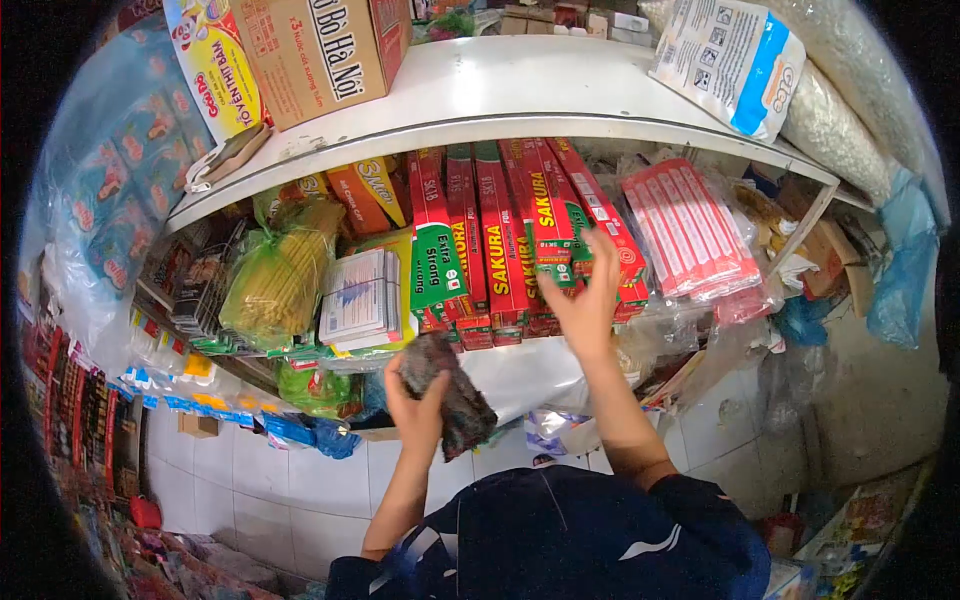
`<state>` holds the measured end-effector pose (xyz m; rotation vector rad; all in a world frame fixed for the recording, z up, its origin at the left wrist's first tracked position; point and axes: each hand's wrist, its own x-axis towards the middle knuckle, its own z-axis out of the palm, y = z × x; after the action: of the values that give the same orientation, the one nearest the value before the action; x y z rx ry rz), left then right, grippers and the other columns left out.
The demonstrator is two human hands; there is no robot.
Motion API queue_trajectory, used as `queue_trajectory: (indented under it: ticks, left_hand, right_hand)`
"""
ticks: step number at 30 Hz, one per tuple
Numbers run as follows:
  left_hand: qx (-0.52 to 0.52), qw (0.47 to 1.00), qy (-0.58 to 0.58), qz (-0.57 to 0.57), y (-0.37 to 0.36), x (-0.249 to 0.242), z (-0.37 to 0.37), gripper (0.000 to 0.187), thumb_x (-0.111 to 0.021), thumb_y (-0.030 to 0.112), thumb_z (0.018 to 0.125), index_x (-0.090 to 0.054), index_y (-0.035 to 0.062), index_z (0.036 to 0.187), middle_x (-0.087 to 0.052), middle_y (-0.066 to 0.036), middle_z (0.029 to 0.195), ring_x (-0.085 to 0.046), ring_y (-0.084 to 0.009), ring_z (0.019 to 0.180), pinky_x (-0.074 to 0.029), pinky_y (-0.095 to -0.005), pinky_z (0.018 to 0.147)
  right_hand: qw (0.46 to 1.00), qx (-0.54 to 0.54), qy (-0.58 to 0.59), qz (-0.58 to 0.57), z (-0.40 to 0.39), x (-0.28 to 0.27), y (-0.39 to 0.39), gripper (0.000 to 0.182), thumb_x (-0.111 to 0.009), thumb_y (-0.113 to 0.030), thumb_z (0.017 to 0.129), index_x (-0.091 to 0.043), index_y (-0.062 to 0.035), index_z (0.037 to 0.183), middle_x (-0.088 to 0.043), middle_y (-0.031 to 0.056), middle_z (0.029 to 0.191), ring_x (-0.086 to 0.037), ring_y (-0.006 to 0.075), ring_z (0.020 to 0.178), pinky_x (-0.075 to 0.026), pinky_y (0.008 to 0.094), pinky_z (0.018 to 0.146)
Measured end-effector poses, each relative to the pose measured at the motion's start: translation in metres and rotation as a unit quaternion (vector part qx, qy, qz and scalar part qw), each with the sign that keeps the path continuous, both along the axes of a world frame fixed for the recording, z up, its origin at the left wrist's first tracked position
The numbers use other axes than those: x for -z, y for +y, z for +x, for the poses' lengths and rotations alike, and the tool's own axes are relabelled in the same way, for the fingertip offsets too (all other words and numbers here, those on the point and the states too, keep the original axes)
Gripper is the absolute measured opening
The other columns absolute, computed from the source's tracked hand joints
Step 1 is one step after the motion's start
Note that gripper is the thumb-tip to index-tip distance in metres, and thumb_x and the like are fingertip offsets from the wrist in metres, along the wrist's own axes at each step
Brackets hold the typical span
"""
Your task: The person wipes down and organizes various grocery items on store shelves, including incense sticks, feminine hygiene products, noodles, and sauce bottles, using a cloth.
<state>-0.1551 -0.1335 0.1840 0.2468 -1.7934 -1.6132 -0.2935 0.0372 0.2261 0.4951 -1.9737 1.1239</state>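
A dark, patterned cloth (pixel 455 395) is gripped in my left hand (pixel 418 405), with the thumb across its upper face and the cloth hanging toward the floor. My right hand (pixel 588 300) reaches up to the front ends of the stacked SAKURA aluminium foil boxes (pixel 508 250). Its thumb and fingers are spread apart, fingertips right at the green end of one box (pixel 556 250). The red and green boxes lie lengthwise in several piles on the shelf. Left of them sits a stack of white printed booklets or packs (pixel 360 298).
A white shelf top (pixel 500 85) runs above, carrying a cardboard carton (pixel 320 60) and a white-blue bag (pixel 735 65). Pink-red packs (pixel 690 230) lie right of the foil. A bag of yellow dried goods (pixel 280 275) stands left. Tiled floor (pixel 320 490) shows below.
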Motion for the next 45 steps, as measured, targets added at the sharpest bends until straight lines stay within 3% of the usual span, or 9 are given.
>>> queue_trajectory:
  ticks: [5, 12, 19, 24, 31, 38, 40, 42, 45]
  left_hand:
    - [-0.072, 0.997, -0.019, -0.003, -0.036, -0.015, 0.021, 0.031, -0.063, 0.005, 0.072, -0.054, -0.005, 0.099, -0.057, -0.007, 0.092, -0.051, -0.0144, 0.084, -0.039, -0.0264, 0.079]
    - [-0.029, 0.995, -0.044, -0.079, -0.052, -0.075, 0.008, 0.038, -0.063, 0.007, 0.072, -0.051, -0.008, 0.105, -0.056, -0.011, 0.1, -0.051, -0.017, 0.091, -0.038, -0.0293, 0.085]
    - [0.253, 0.909, -0.011, -0.332, 0.016, -0.137, -0.05, 0.042, -0.064, 0.009, 0.071, -0.052, 0.0027, 0.111, -0.052, -0.013, 0.106, -0.049, -0.0279, 0.1, -0.038, -0.0317, 0.086]
    - [0.468, 0.743, 0.027, -0.478, 0.074, -0.11, -0.091, 0.038, -0.061, 0.016, 0.074, -0.051, 0.0049, 0.109, -0.049, -0.014, 0.104, -0.046, -0.031, 0.099, -0.038, -0.0377, 0.084]
    - [0.392, 0.713, 0.048, -0.58, 0.095, -0.09, -0.124, 0.028, -0.057, 0.015, 0.076, -0.054, 0.0081, 0.103, -0.048, -0.013, 0.102, -0.047, -0.0306, 0.097, -0.039, -0.0378, 0.083]
    - [0.266, 0.705, 0.0, -0.658, 0.076, -0.082, -0.233, 0.029, -0.058, 0.02, 0.076, -0.055, 0.009, 0.103, -0.055, -0.019, 0.095, -0.051, -0.0377, 0.092, -0.043, -0.0419, 0.075]
    - [0.305, 0.734, -0.11, -0.597, 0.067, -0.087, -0.269, 0.028, -0.056, 0.021, 0.078, -0.055, 0.008, 0.102, -0.052, -0.021, 0.106, -0.048, -0.0377, 0.099, -0.041, -0.0421, 0.08]
    - [0.259, 0.725, -0.066, -0.634, 0.049, -0.071, -0.319, 0.031, -0.053, 0.024, 0.08, -0.053, 0.0063, 0.106, -0.05, -0.021, 0.11, -0.047, -0.0368, 0.103, -0.039, -0.0429, 0.083]
    - [0.168, 0.699, -0.032, -0.694, 0.044, -0.075, -0.368, 0.04, -0.05, 0.028, 0.083, -0.047, 0.0085, 0.118, -0.039, -0.018, 0.126, -0.035, -0.0343, 0.117, -0.027, -0.0413, 0.099]
  right_hand:
    - [0.98, 0.046, -0.189, 0.042, -0.045, 0.012, -0.011, 0.082, -0.074, -0.03, 0.059, -0.033, -0.0005, 0.124, -0.054, 0.0227, 0.097, -0.053, 0.0354, 0.087, -0.039, 0.0389, 0.085]
    - [0.983, 0.115, -0.135, 0.039, -0.032, 0.027, -0.008, 0.069, -0.073, -0.025, 0.059, -0.044, -0.0026, 0.118, -0.057, 0.0203, 0.088, -0.056, 0.0346, 0.077, -0.045, 0.0396, 0.073]
    - [0.995, -0.032, -0.092, -0.031, 0.043, 0.042, 0.031, 0.075, -0.074, -0.012, 0.059, -0.038, 0.0023, 0.123, -0.055, 0.0229, 0.104, -0.061, 0.0285, 0.086, -0.05, 0.0323, 0.067]
    - [0.985, -0.093, -0.115, -0.093, 0.056, 0.052, 0.051, 0.078, -0.074, -0.011, 0.059, -0.035, 0.0049, 0.124, -0.051, 0.0224, 0.11, -0.059, 0.028, 0.089, -0.049, 0.0335, 0.072]
    - [0.967, -0.096, -0.219, -0.086, 0.053, 0.043, 0.055, 0.074, -0.074, -0.011, 0.059, -0.037, 0.0054, 0.12, -0.058, 0.0185, 0.094, -0.059, 0.0275, 0.086, -0.047, 0.0338, 0.075]
    - [0.955, -0.15, -0.206, -0.151, 0.05, 0.047, 0.053, 0.08, -0.074, -0.012, 0.06, -0.031, 0.0035, 0.126, -0.054, 0.022, 0.106, -0.058, 0.0268, 0.093, -0.046, 0.0328, 0.078]
    - [0.961, -0.14, -0.195, -0.14, 0.049, 0.047, 0.055, 0.081, -0.074, -0.014, 0.06, -0.03, 0.0014, 0.127, -0.054, 0.0223, 0.107, -0.058, 0.0282, 0.094, -0.046, 0.0334, 0.078]
    - [0.956, -0.128, -0.241, -0.108, 0.051, 0.04, 0.058, 0.082, -0.074, -0.012, 0.061, -0.03, 0.0, 0.128, -0.056, 0.0169, 0.105, -0.058, 0.0196, 0.092, -0.045, 0.0304, 0.08]
    - [0.96, -0.118, -0.244, -0.073, 0.052, 0.037, 0.062, 0.084, -0.075, -0.018, 0.061, -0.029, -0.0009, 0.129, -0.055, 0.0205, 0.108, -0.058, 0.0252, 0.095, -0.045, 0.0327, 0.08]
